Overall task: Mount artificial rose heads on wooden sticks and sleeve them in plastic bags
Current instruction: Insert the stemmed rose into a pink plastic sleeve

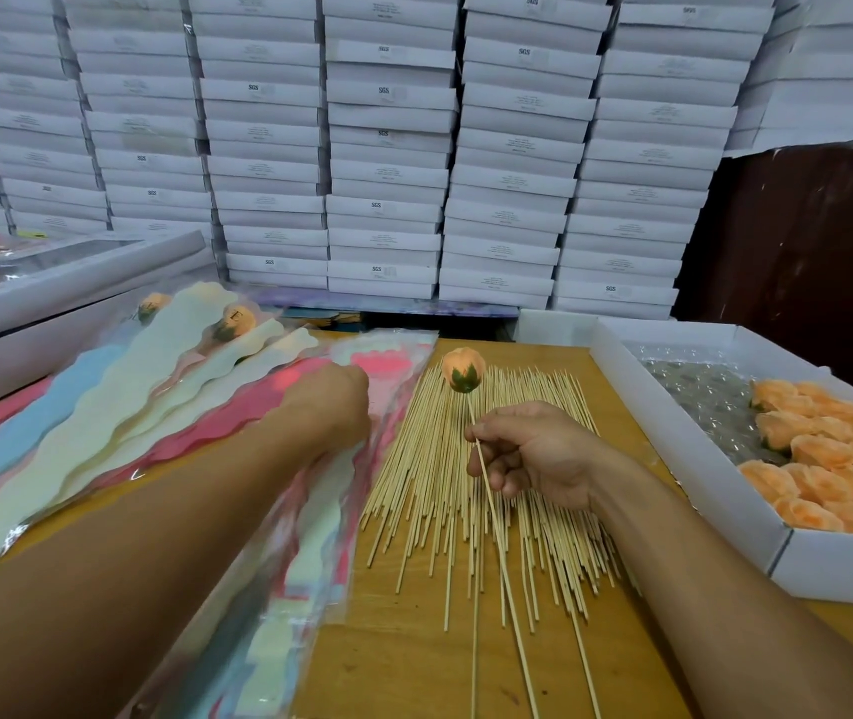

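Right hand (533, 454) pinches stick (492, 505) bearing rose head (462, 370); left hand (331, 402), beside it, grips plastic bags (388, 376).

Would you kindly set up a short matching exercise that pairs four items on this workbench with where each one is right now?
Things:
1. mounted rose
2. loose rose heads
3. wooden sticks
4. plastic bags

Places:
A. in the white tray at right
B. under the left hand
C. spread on the table centre
D. held up by the right hand

Pairs: 1-D, 2-A, 3-C, 4-B
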Demonstrator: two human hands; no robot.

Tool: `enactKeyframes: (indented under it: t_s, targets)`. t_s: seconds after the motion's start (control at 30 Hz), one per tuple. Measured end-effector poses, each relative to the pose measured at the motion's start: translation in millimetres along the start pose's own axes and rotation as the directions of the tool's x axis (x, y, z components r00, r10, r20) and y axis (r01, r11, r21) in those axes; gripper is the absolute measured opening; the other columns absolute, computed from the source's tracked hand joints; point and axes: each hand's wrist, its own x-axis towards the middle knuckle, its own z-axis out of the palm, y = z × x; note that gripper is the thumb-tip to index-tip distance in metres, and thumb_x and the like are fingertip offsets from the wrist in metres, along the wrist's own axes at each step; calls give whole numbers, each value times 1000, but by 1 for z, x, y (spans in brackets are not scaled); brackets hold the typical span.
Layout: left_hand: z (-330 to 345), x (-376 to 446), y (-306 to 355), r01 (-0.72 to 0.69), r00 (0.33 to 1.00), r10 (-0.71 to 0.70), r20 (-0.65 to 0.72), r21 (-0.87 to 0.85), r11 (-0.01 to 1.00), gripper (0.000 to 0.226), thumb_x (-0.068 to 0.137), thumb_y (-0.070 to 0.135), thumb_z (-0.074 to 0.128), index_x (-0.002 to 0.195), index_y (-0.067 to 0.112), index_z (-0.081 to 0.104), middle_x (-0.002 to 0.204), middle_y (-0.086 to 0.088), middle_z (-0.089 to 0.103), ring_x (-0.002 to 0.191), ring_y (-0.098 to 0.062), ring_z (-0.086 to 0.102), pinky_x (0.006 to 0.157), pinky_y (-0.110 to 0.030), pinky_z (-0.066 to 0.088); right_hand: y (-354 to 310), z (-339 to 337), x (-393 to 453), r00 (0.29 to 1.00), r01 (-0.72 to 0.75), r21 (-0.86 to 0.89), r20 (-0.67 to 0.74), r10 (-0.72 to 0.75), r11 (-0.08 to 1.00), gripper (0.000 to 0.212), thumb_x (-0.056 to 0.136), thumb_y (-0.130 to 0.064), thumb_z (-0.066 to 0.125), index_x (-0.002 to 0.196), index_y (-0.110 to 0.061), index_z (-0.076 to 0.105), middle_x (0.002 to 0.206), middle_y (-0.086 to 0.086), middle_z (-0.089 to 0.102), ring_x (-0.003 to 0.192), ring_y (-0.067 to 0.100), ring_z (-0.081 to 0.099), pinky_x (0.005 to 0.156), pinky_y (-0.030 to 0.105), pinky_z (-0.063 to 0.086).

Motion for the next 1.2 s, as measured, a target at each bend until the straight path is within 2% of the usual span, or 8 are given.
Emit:
enactKeyframes:
  t_s: [0.17, 0.23, 0.3, 0.5, 0.63, 0.73, 0.93, 1.2]
  targets:
    - [-4, -6, 12, -43, 991, 51, 124, -62, 997, 28, 92, 23, 60, 72, 16, 42, 71, 1, 47, 62, -14, 47, 49, -29, 33, 0, 0, 0, 1000, 3, 1, 4, -3, 1000, 11, 99, -9, 56, 100, 0, 63, 73, 15, 70, 50, 17, 60, 40, 22, 48]
    - [-8, -5, 17, -73, 980, 95, 174, -130, 989, 35, 101, 39, 50, 79, 11, 48, 70, 1, 47, 65, -16, 50, 54, -26, 37, 0, 0, 0, 1000, 6, 0, 3, -6, 1000, 11, 99, -9, 56, 99, 0, 63, 73, 15, 70, 50, 17, 60, 40, 22, 48]
    - [-10, -2, 19, -90, 967, 122, 225, -149, 985, 33, 106, 34, 42, 89, 9, 54, 69, -1, 49, 61, -17, 52, 45, -18, 38, -1, 0, 0, 1000, 7, -1, 7, -7, 1000, 11, 99, -9, 56, 98, 0, 63, 73, 15, 70, 50, 17, 60, 40, 22, 48]
    - [1, 8, 7, 40, 994, -23, 104, -162, 986, 16, 91, 16, 68, 97, 10, 55, 91, -7, 63, 78, -22, 59, 64, -29, 47, -2, 0, -1, 1000, -8, -5, 0, 8, 1000, 11, 99, -10, 57, 100, -1, 63, 73, 15, 71, 50, 16, 59, 39, 22, 47]
    - [1, 11, 0, 169, 963, -108, 245, -242, 956, 39, 81, 39, 81, 79, 12, 53, 85, -8, 63, 67, -20, 63, 49, -27, 45, -1, 2, -1, 997, -60, -11, -42, 60, 998, 16, 104, -17, 51, 115, -6, 57, 74, 17, 72, 45, 14, 57, 35, 21, 40]
    - [-3, 12, -1, 229, 935, -137, 327, -262, 938, 51, 72, 46, 86, 82, 10, 51, 87, -7, 57, 85, -25, 58, 63, -30, 48, -1, 4, -1, 993, -83, -16, -81, 81, 996, 19, 107, -20, 45, 121, -10, 53, 68, 15, 70, 42, 13, 54, 33, 21, 37]
    - [-11, 14, 7, 269, 925, -168, 340, -276, 923, 50, 66, 38, 92, 76, 9, 52, 74, -5, 60, 62, -18, 58, 43, -26, 39, 0, 4, 1, 988, -77, -1, -133, 76, 997, 19, 108, -18, 41, 120, -13, 54, 60, 7, 66, 40, 10, 51, 34, 21, 36]
    - [-6, 11, 8, 234, 955, -145, 259, -355, 905, 45, 69, 33, 90, 83, 9, 54, 78, -6, 57, 67, -22, 55, 51, -35, 49, -2, 6, -1, 992, -72, 13, -104, 73, 997, 19, 105, -10, 41, 118, -10, 54, 63, 11, 65, 42, 13, 51, 34, 22, 40]
